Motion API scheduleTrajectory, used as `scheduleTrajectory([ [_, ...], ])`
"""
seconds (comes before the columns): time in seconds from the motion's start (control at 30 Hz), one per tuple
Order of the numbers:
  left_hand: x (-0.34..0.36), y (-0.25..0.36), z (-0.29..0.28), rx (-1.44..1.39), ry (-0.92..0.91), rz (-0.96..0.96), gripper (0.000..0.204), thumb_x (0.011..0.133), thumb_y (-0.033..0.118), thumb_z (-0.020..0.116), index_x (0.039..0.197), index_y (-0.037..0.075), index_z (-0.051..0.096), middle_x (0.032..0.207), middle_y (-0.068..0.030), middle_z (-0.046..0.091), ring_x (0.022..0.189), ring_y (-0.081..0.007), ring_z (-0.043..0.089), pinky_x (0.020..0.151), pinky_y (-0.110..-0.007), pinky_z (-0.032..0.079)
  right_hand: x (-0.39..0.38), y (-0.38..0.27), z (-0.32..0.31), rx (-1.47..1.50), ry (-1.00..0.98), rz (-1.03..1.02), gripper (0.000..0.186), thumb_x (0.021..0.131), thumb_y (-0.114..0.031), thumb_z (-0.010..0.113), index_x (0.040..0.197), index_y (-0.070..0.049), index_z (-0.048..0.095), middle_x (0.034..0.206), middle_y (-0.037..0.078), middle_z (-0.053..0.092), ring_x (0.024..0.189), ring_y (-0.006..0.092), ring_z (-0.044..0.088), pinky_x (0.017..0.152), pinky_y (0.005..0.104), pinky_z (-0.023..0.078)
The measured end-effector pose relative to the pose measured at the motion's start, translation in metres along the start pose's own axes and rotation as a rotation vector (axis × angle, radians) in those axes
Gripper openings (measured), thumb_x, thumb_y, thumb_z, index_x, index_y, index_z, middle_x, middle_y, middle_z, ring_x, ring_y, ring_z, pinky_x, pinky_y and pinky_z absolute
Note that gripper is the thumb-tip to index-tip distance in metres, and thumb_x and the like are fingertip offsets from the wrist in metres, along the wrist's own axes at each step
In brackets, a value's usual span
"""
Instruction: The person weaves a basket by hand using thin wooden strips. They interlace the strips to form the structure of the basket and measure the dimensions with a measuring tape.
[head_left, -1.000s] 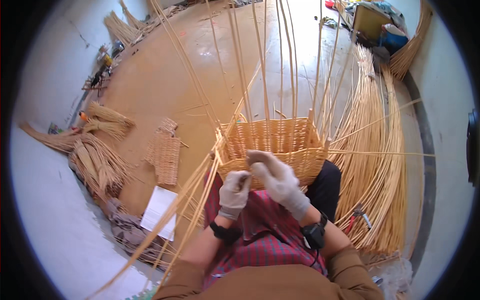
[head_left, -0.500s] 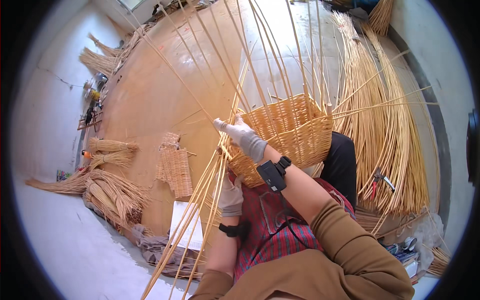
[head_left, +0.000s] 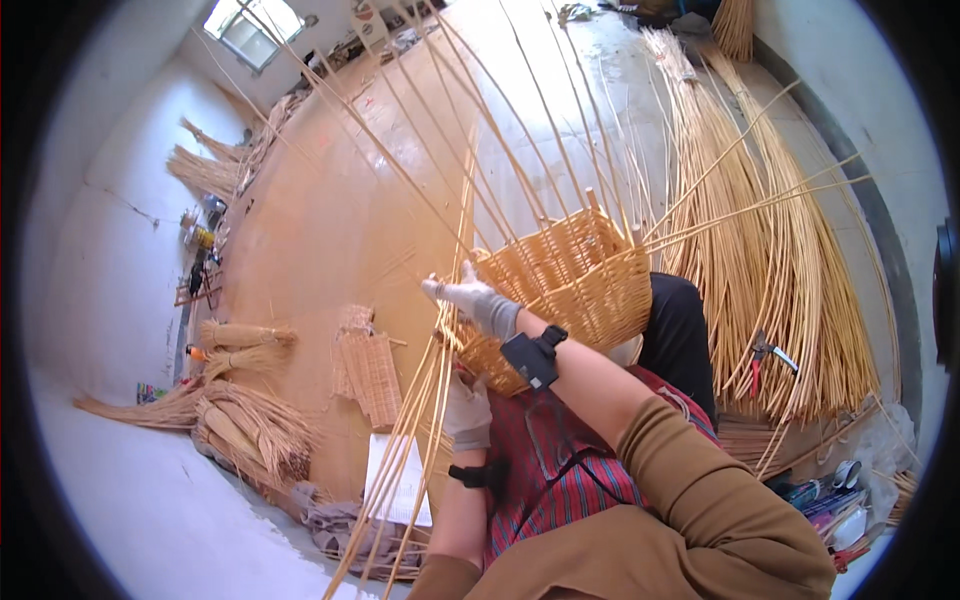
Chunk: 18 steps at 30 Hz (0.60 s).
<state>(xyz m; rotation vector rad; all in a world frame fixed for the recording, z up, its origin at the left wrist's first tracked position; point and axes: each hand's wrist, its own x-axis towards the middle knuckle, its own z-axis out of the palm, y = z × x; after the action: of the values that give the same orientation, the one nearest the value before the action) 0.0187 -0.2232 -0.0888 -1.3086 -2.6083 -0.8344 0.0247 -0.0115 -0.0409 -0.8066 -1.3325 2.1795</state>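
Observation:
A honey-coloured wicker basket (head_left: 570, 300), its long stakes fanning up and out, rests tilted against my lap and right knee. My right hand (head_left: 480, 303), in a pale glove, lies across its left end. A finger and the thumb there stretch apart among the upright stakes; the other fingers are partly hidden. Lower down, my gloved left hand (head_left: 467, 412) is closed on the basket's near left bottom corner, its fingertips partly covered. A loose bunch of wicker rods (head_left: 415, 410) slants from that end down past my left forearm.
Long wicker bundles (head_left: 760, 260) cover the floor at right, with red-and-white-handled pruning shears (head_left: 765, 362) on them. At left lie shorter bundles (head_left: 255, 420), a woven panel (head_left: 370, 375) and a paper sheet (head_left: 400, 480). Stakes stick out far to the right.
The view has tilted up, so a window shows at the far left. My right hand's finger and thumb have drawn somewhat nearer each other; the left hand stays at the basket's corner.

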Motion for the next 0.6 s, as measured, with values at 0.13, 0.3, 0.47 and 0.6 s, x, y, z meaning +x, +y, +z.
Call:
scheduleTrajectory([
  [0.13,-0.005,0.0,-0.002,-0.119,0.038,-0.028,0.053,0.083,0.022,0.084,0.127,0.009,0.058,0.081,-0.0071,0.065,0.073,-0.0276,0.067,0.063,-0.042,0.052,-0.017,-0.004,0.011,-0.135,0.046,-0.109,0.119,0.083,-0.052,0.081,0.161,0.006,0.012,0.158,0.032,0.037,0.149,0.0369,0.037,0.121,0.0372,0.032],
  [0.3,-0.003,-0.006,0.006,-0.009,0.047,-0.05,0.043,0.082,0.029,0.085,0.108,0.011,0.056,0.076,-0.0065,0.064,0.067,-0.031,0.067,0.059,-0.045,0.05,-0.034,-0.007,0.007,-0.197,0.103,-0.492,0.078,0.094,-0.036,0.073,0.158,-0.008,0.038,0.142,0.023,0.057,0.13,0.0301,0.058,0.108,0.0378,0.046],
  [0.47,-0.004,-0.004,0.003,0.044,0.089,0.053,0.04,0.083,0.024,0.082,0.102,0.011,0.049,0.076,-0.0076,0.063,0.066,-0.0336,0.065,0.058,-0.047,0.049,-0.046,-0.04,0.023,-0.128,-0.037,-0.459,0.055,0.097,-0.028,0.072,0.142,-0.004,0.053,0.118,0.02,0.065,0.107,0.0299,0.064,0.093,0.042,0.052],
  [0.6,0.002,-0.003,-0.001,-0.003,0.043,-0.006,0.037,0.084,0.019,0.079,0.103,0.01,0.049,0.074,-0.0073,0.06,0.065,-0.0338,0.064,0.059,-0.048,0.048,-0.041,-0.03,0.018,-0.559,0.426,-0.376,0.08,0.09,-0.038,0.076,0.15,0.0,0.041,0.134,0.029,0.06,0.123,0.0424,0.06,0.106,0.048,0.047],
])
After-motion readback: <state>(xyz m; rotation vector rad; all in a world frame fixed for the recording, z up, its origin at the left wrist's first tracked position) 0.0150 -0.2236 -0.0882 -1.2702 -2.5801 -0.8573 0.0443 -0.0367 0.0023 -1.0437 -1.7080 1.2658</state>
